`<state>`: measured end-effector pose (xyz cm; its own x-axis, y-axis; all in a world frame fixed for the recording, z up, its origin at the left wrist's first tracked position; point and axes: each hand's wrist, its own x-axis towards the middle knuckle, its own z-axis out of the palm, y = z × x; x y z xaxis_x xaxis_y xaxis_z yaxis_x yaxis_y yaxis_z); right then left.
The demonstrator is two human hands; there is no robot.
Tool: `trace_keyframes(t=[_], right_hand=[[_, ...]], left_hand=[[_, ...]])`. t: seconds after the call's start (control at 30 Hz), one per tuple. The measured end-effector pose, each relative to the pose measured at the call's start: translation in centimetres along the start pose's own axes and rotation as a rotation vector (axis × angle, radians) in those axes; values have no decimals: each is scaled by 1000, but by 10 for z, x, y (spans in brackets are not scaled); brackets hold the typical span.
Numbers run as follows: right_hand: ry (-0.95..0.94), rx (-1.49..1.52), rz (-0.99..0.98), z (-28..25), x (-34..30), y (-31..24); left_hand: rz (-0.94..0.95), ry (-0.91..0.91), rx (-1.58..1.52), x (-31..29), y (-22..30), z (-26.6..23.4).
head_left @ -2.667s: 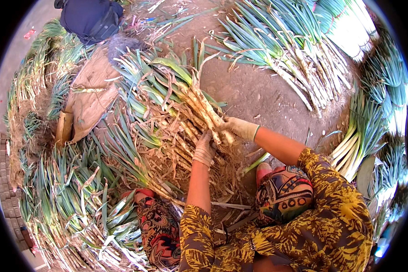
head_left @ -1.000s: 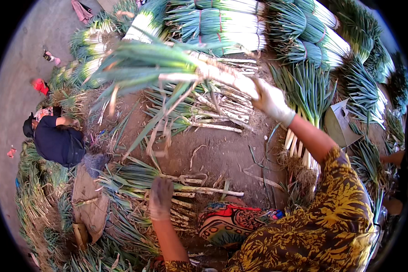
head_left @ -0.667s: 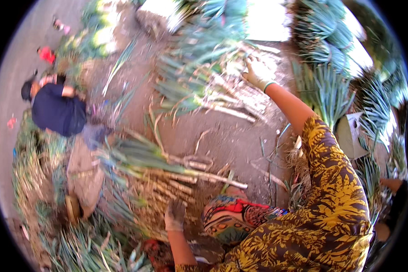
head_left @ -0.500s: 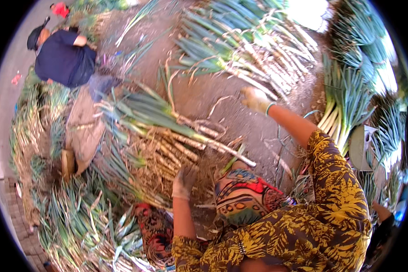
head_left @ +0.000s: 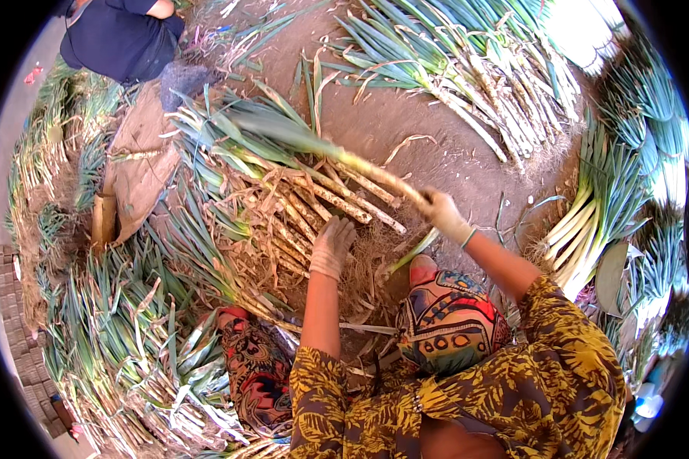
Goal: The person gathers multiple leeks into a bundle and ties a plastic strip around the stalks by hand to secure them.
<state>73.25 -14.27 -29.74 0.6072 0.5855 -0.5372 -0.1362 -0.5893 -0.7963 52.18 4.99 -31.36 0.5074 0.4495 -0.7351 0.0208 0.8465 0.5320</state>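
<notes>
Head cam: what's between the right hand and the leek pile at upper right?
Brown dirt ground separates the right hand from that leek pile, with a curled dry leaf off to the left. Head view.

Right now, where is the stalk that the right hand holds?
In the head view, the long stalk slants just above centre, its pale end in the right hand, its leafy end reaching left over the pile.

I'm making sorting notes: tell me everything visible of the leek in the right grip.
The leek has motion-blurred green leaves and a slim, yellowish-brown stem. It slants from upper left to lower right, over the pile. The right grip, pale-gloved, holds the stem's lower end, hiding its tip. Whether the leaves touch the pile is unclear.
</notes>
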Motion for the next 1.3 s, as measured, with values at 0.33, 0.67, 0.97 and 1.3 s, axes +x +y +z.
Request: trace_keyframes(t=[0.33, 0.67, 0.97, 1.3], right_hand=[[7, -385, -246, 65, 118, -48], [-242, -32, -132, 96, 83, 41], [-597, 639, 145, 23, 32, -40], [-452, -309, -134, 73, 34, -44]], left_hand=[[-22, 170, 296, 67, -16, 39], [-128, 261, 374, 113, -37, 16], [-77, -86, 220, 39, 14, 25], [-41, -99, 848, 8, -43, 58]])
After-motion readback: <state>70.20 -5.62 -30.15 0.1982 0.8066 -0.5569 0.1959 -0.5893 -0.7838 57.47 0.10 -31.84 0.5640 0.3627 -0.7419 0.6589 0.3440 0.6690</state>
